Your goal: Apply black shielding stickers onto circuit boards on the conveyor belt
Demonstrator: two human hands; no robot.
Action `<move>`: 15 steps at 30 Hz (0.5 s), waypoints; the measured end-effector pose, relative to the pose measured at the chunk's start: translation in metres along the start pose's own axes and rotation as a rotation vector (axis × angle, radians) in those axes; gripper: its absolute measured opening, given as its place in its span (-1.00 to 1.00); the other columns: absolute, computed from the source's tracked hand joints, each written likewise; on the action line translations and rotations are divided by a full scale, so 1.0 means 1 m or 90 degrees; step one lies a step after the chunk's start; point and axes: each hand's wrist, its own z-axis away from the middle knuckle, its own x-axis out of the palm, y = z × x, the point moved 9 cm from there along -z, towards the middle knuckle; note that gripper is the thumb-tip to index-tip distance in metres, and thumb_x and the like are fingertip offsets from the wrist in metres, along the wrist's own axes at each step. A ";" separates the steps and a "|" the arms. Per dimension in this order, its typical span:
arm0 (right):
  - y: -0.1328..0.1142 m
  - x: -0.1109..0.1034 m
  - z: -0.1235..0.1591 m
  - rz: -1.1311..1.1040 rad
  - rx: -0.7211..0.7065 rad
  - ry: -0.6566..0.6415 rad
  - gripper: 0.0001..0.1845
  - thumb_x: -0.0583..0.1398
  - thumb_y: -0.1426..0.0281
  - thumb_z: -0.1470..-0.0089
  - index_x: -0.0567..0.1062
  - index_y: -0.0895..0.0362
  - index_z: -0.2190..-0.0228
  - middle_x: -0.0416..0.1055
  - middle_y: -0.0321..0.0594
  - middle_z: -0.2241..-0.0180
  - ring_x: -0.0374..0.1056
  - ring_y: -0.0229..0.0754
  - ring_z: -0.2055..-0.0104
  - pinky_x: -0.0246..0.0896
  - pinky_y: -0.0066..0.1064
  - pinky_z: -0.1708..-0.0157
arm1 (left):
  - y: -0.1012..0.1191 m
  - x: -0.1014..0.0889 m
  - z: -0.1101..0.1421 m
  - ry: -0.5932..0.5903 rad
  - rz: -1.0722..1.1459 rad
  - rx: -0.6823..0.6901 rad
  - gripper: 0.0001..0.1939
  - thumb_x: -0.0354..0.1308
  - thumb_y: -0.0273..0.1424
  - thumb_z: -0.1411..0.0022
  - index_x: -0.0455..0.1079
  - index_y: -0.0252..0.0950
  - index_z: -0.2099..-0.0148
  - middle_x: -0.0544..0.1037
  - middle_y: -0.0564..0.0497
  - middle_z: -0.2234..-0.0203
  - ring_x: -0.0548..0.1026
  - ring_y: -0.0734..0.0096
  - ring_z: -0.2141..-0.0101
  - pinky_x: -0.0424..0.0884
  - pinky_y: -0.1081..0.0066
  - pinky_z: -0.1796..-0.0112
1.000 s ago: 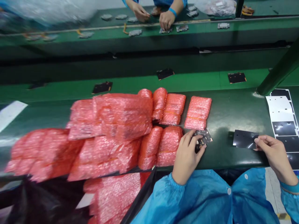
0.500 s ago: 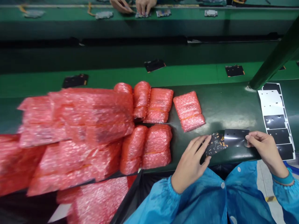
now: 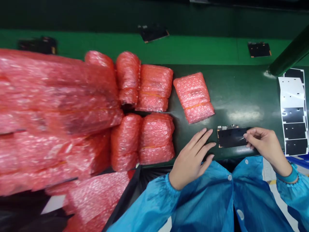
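A circuit board (image 3: 225, 128) lies on the dark green bench, with small metal connectors showing along its far edge. A black film sheet (image 3: 229, 138) covers most of its face. Thumb and forefinger of my right hand (image 3: 265, 145) pinch the film's right end. Just left of the board, my left hand (image 3: 190, 161) has its fingers spread, holding nothing; its fingertips are close to the board's left edge. To the right lies a white backing sheet (image 3: 291, 93) bearing several black film pieces (image 3: 294, 131).
Red bubble-wrap bundles (image 3: 156, 87) are stacked to the left, and a single wrapped bundle (image 3: 194, 96) sits beyond my left hand. Several boards (image 3: 259, 50) lie on the bright green strip behind. A green post (image 3: 287, 53) rises at the right.
The film has come down over the board, which now lies straighter and flat on the bench. My left hand has let go of the board. The view has tilted downward.
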 end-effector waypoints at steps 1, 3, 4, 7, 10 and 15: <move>0.000 0.000 0.000 0.000 0.000 0.002 -0.43 0.48 -0.14 0.18 0.64 0.14 0.49 0.49 -0.24 0.67 0.41 -0.21 0.66 0.38 -0.44 0.65 | 0.000 0.001 0.001 0.001 -0.007 0.005 -0.67 0.17 -0.46 -0.38 0.50 -0.28 -0.16 0.34 -0.21 -0.40 0.25 -0.07 -0.42 0.33 -0.10 -0.35; -0.001 -0.001 0.001 0.003 -0.003 0.009 -0.41 0.48 -0.15 0.18 0.64 0.14 0.48 0.48 -0.24 0.67 0.43 -0.20 0.66 0.38 -0.44 0.65 | 0.001 0.002 0.000 0.010 -0.015 0.012 -0.66 0.18 -0.46 -0.36 0.52 -0.27 -0.15 0.35 -0.20 -0.40 0.27 -0.09 -0.42 0.33 -0.13 -0.34; -0.001 -0.001 0.001 0.006 -0.004 0.013 -0.41 0.47 -0.16 0.18 0.64 0.14 0.48 0.48 -0.25 0.68 0.43 -0.20 0.66 0.38 -0.45 0.66 | 0.001 0.002 0.000 0.016 -0.016 0.015 -0.66 0.19 -0.46 -0.35 0.53 -0.27 -0.14 0.36 -0.19 -0.39 0.27 -0.10 -0.41 0.34 -0.14 -0.33; -0.001 -0.002 0.003 0.025 -0.002 0.021 -0.43 0.48 -0.13 0.16 0.64 0.14 0.48 0.48 -0.25 0.68 0.44 -0.21 0.66 0.39 -0.46 0.65 | 0.003 0.001 -0.001 0.034 -0.019 0.029 -0.65 0.20 -0.46 -0.34 0.53 -0.25 -0.15 0.38 -0.19 -0.38 0.29 -0.12 -0.40 0.37 -0.16 -0.31; -0.001 -0.003 0.004 0.045 -0.003 0.026 -0.48 0.48 -0.08 0.12 0.65 0.14 0.47 0.50 -0.24 0.66 0.45 -0.20 0.65 0.40 -0.45 0.64 | 0.005 0.000 -0.001 0.040 -0.037 0.041 -0.66 0.20 -0.46 -0.34 0.52 -0.26 -0.14 0.39 -0.21 -0.37 0.29 -0.13 -0.40 0.40 -0.17 -0.28; -0.005 -0.004 0.006 0.057 -0.011 0.037 -0.51 0.47 -0.05 0.11 0.64 0.13 0.48 0.50 -0.25 0.67 0.44 -0.20 0.66 0.38 -0.45 0.63 | 0.007 -0.001 -0.001 0.044 -0.046 0.050 -0.68 0.21 -0.47 -0.34 0.52 -0.29 -0.13 0.41 -0.25 -0.36 0.30 -0.14 -0.40 0.42 -0.15 -0.27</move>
